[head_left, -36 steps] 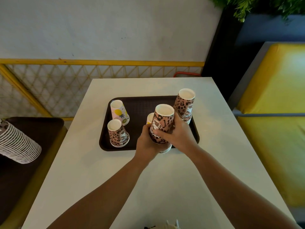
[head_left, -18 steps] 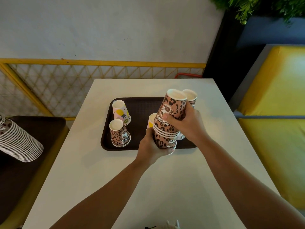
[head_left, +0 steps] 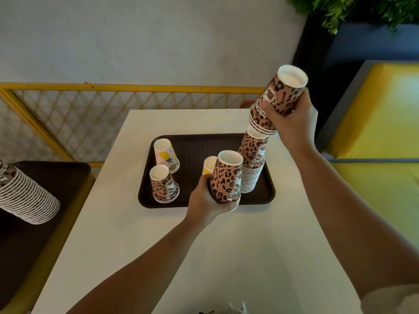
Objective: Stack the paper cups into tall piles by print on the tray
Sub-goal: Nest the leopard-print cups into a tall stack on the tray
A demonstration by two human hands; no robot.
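A dark brown tray (head_left: 195, 146) lies on the white table. My right hand (head_left: 289, 120) grips a short stack of upside-down leopard-print cups (head_left: 277, 98), raised just above a tall leopard pile (head_left: 252, 164) at the tray's right. My left hand (head_left: 206, 198) holds another leopard stack (head_left: 226, 177) at the tray's front edge. A single leopard cup (head_left: 164, 184) and a pink pineapple-print cup (head_left: 166, 155) stand upside down at the tray's left. A yellow-print cup (head_left: 209, 165) peeks out behind my left hand's stack.
The white table (head_left: 204, 245) extends toward me. At the left, a long stack of cups (head_left: 25, 196) lies sideways on a second dark tray (head_left: 56, 175). A yellow lattice railing (head_left: 90, 114) runs behind, and a yellow bench (head_left: 381, 137) stands at the right.
My right hand lifted the upper cups off the stack in my left hand and carried them up and right, above the tall pile. My left hand stayed at the tray's front edge.
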